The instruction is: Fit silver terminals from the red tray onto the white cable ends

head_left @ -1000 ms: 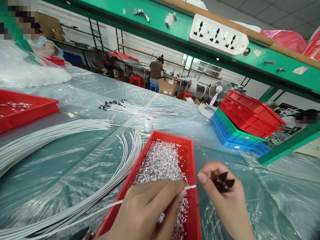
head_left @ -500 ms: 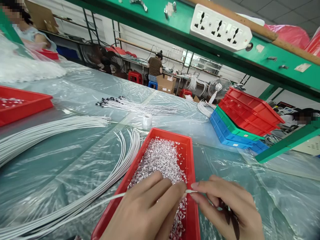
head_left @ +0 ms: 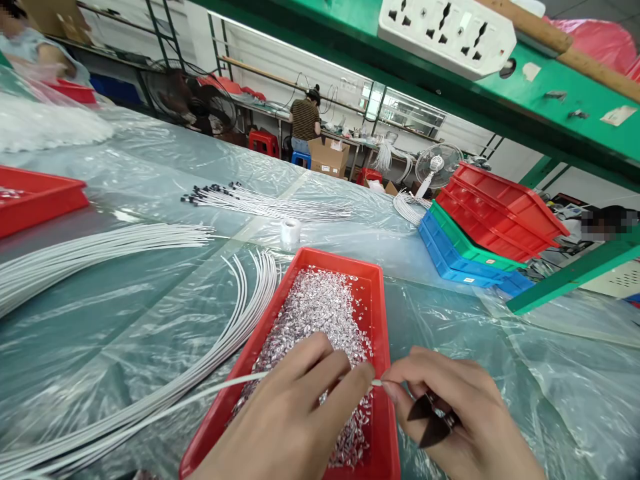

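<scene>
My left hand [head_left: 300,400] is closed round a white cable [head_left: 240,380], which runs out of it to the left and shows a short tip on its right side. Thumb and forefinger of my right hand [head_left: 440,407] pinch that tip. Tucked in the right palm is a dark tool with two pointed blades [head_left: 427,420]; its handle is hidden, so I cannot tell its exact kind. Both hands are above a red tray [head_left: 377,293] holding many small shiny metal pieces [head_left: 325,300]. A bundle of white cables [head_left: 215,360] curves along the tray's left side.
More white cables [head_left: 100,250] lie at left, and a black-ended cable bundle [head_left: 270,205] lies farther back. A clear tape roll [head_left: 291,231] stands behind the tray. Stacked bins [head_left: 495,213] and a green post [head_left: 575,273] are at right; a power strip [head_left: 445,33] hangs overhead.
My right fingers have closed in on the cable tip, and the dark blades in that palm now show more. The left hand keeps its hold. The view has shifted slightly.
</scene>
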`<state>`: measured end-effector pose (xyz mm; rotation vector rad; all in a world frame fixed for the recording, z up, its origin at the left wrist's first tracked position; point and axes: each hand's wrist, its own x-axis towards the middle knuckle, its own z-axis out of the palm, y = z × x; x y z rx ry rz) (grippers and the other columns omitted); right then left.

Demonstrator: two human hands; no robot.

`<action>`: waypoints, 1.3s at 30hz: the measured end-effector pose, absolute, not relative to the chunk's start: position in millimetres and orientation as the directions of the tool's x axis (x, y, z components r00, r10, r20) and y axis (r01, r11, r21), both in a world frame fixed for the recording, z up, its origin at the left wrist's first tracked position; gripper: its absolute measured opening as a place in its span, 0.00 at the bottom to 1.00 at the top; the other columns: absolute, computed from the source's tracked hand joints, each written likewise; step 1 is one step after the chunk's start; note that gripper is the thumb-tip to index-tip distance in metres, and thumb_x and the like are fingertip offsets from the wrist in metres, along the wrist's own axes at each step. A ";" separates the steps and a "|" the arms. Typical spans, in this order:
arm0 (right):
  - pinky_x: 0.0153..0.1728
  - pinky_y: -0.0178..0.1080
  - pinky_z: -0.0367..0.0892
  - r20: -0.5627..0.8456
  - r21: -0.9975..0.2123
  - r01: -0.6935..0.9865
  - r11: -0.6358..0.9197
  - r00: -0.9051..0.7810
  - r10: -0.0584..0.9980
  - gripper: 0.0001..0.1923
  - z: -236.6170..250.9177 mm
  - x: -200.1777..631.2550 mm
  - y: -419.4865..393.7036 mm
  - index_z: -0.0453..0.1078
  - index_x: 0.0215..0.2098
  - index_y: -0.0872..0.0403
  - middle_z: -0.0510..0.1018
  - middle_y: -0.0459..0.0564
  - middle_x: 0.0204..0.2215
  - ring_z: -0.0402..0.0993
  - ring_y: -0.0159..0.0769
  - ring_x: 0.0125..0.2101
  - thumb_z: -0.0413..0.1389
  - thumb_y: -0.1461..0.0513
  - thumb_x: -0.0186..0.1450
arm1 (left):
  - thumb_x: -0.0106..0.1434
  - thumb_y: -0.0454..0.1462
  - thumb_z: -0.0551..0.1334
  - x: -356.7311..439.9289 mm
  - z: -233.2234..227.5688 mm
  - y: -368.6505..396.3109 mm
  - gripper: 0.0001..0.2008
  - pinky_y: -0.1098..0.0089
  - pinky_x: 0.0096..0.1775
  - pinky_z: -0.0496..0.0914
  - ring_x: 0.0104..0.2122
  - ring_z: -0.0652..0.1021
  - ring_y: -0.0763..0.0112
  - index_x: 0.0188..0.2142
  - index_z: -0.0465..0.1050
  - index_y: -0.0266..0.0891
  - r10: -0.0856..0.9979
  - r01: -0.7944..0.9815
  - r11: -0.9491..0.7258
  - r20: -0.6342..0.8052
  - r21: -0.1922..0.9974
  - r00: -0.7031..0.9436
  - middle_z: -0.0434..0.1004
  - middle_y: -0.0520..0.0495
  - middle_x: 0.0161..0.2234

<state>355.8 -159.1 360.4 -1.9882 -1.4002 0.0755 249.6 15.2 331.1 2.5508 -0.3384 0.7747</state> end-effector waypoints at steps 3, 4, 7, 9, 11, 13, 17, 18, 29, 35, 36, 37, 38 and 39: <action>0.23 0.33 0.57 0.239 -0.685 0.710 -0.162 0.429 0.871 0.07 360.0 361.5 -161.0 0.66 0.35 0.49 0.69 0.40 0.26 0.65 0.29 0.23 0.54 0.68 0.67 | 0.70 0.27 0.45 254.6 322.7 14.4 0.16 0.68 0.28 0.62 0.28 0.66 0.65 0.40 0.70 0.37 -0.091 -0.404 -0.842 0.645 0.356 0.759 0.70 0.49 0.27; 0.23 0.32 0.57 0.218 -0.711 0.684 -0.163 0.435 0.874 0.07 360.3 363.4 -160.7 0.67 0.35 0.49 0.68 0.39 0.25 0.64 0.29 0.23 0.54 0.69 0.66 | 0.71 0.27 0.44 256.2 320.3 14.3 0.17 0.68 0.28 0.61 0.27 0.66 0.65 0.39 0.71 0.37 -0.086 -0.413 -0.839 0.665 0.353 0.742 0.69 0.49 0.26; 0.23 0.32 0.56 0.156 -0.784 0.600 -0.159 0.438 0.886 0.07 362.7 368.3 -156.7 0.69 0.32 0.50 0.68 0.39 0.23 0.62 0.29 0.23 0.54 0.69 0.64 | 0.69 0.25 0.44 259.0 318.7 15.9 0.18 0.69 0.26 0.59 0.26 0.66 0.66 0.36 0.71 0.38 -0.099 -0.436 -0.827 0.671 0.355 0.735 0.69 0.50 0.25; 0.22 0.33 0.54 0.107 -0.852 0.505 -0.137 0.425 0.899 0.07 364.3 370.1 -152.8 0.68 0.30 0.52 0.66 0.40 0.22 0.59 0.30 0.22 0.54 0.67 0.65 | 0.68 0.24 0.44 258.1 323.5 18.9 0.18 0.69 0.26 0.59 0.25 0.66 0.67 0.35 0.70 0.38 -0.117 -0.461 -0.813 0.675 0.357 0.729 0.70 0.50 0.25; 0.21 0.34 0.52 0.065 -0.908 0.402 -0.117 0.412 0.909 0.08 365.0 370.9 -149.4 0.67 0.29 0.53 0.64 0.41 0.21 0.56 0.30 0.21 0.54 0.65 0.67 | 0.68 0.25 0.45 255.5 331.4 22.8 0.16 0.69 0.26 0.61 0.26 0.67 0.67 0.35 0.70 0.38 -0.150 -0.473 -0.805 0.649 0.358 0.746 0.71 0.50 0.25; 0.21 0.35 0.50 0.042 -0.939 0.329 -0.101 0.402 0.914 0.09 365.0 371.0 -146.7 0.66 0.28 0.54 0.62 0.41 0.20 0.54 0.30 0.21 0.54 0.62 0.68 | 0.69 0.26 0.46 252.3 339.3 26.4 0.15 0.69 0.27 0.63 0.26 0.69 0.67 0.37 0.69 0.39 -0.187 -0.472 -0.807 0.604 0.355 0.775 0.71 0.50 0.26; 0.21 0.35 0.49 0.009 -0.978 0.193 -0.074 0.398 0.917 0.12 365.1 369.5 -142.2 0.65 0.28 0.54 0.61 0.42 0.21 0.52 0.30 0.22 0.57 0.57 0.68 | 0.71 0.28 0.47 248.5 346.0 30.1 0.14 0.70 0.28 0.65 0.26 0.69 0.69 0.41 0.70 0.39 -0.198 -0.471 -0.806 0.586 0.358 0.786 0.72 0.51 0.26; 0.21 0.35 0.49 0.000 -0.984 0.163 -0.071 0.400 0.917 0.14 365.6 368.7 -141.2 0.64 0.28 0.54 0.60 0.41 0.21 0.51 0.30 0.21 0.57 0.56 0.69 | 0.71 0.28 0.47 248.3 346.0 30.3 0.14 0.70 0.28 0.65 0.26 0.69 0.69 0.42 0.70 0.39 -0.193 -0.473 -0.804 0.594 0.360 0.781 0.72 0.51 0.26; 0.22 0.33 0.47 -0.052 -0.997 -0.079 -0.017 0.461 0.886 0.10 356.9 361.2 -141.2 0.67 0.30 0.54 0.58 0.39 0.21 0.48 0.29 0.21 0.59 0.59 0.66 | 0.67 0.23 0.50 249.2 346.8 34.2 0.15 0.72 0.28 0.64 0.25 0.67 0.70 0.44 0.67 0.40 -0.209 -0.528 -0.767 0.634 0.366 0.744 0.71 0.52 0.26; 0.19 0.32 0.43 -0.029 -0.994 -0.102 0.035 0.562 0.827 0.09 357.5 351.5 -134.3 0.68 0.30 0.54 0.55 0.37 0.18 0.45 0.27 0.18 0.60 0.59 0.66 | 0.68 0.25 0.52 253.1 345.1 32.9 0.12 0.72 0.27 0.64 0.25 0.67 0.71 0.43 0.69 0.39 -0.131 -0.534 -0.735 0.686 0.417 0.716 0.72 0.51 0.26; 0.19 0.32 0.43 0.003 -0.997 -0.059 0.049 0.608 0.794 0.09 357.5 348.9 -132.6 0.69 0.30 0.54 0.55 0.37 0.18 0.45 0.27 0.18 0.60 0.59 0.65 | 0.67 0.25 0.52 253.2 345.9 32.1 0.12 0.73 0.28 0.65 0.25 0.69 0.71 0.43 0.69 0.40 -0.115 -0.520 -0.726 0.666 0.450 0.737 0.73 0.52 0.27; 0.19 0.32 0.43 0.048 -0.998 -0.003 0.068 0.660 0.749 0.08 356.8 346.4 -131.0 0.70 0.30 0.54 0.55 0.37 0.18 0.45 0.27 0.19 0.60 0.60 0.65 | 0.67 0.25 0.53 253.0 347.1 30.8 0.12 0.74 0.29 0.66 0.26 0.71 0.72 0.43 0.70 0.41 -0.088 -0.501 -0.709 0.643 0.496 0.761 0.74 0.52 0.28; 0.20 0.32 0.44 0.111 -0.994 0.066 0.090 0.711 0.694 0.07 355.2 344.1 -129.7 0.70 0.30 0.53 0.56 0.38 0.18 0.46 0.28 0.19 0.59 0.60 0.65 | 0.68 0.27 0.53 252.6 348.5 29.0 0.12 0.75 0.30 0.67 0.27 0.73 0.72 0.42 0.71 0.42 -0.045 -0.478 -0.680 0.619 0.556 0.784 0.75 0.52 0.29; 0.20 0.32 0.45 0.193 -0.981 0.155 0.115 0.749 0.634 0.06 353.0 342.1 -128.6 0.71 0.30 0.52 0.57 0.38 0.19 0.48 0.28 0.19 0.59 0.61 0.66 | 0.68 0.28 0.54 252.0 350.0 26.8 0.10 0.76 0.30 0.67 0.27 0.74 0.73 0.40 0.72 0.42 0.013 -0.443 -0.643 0.587 0.625 0.809 0.76 0.52 0.29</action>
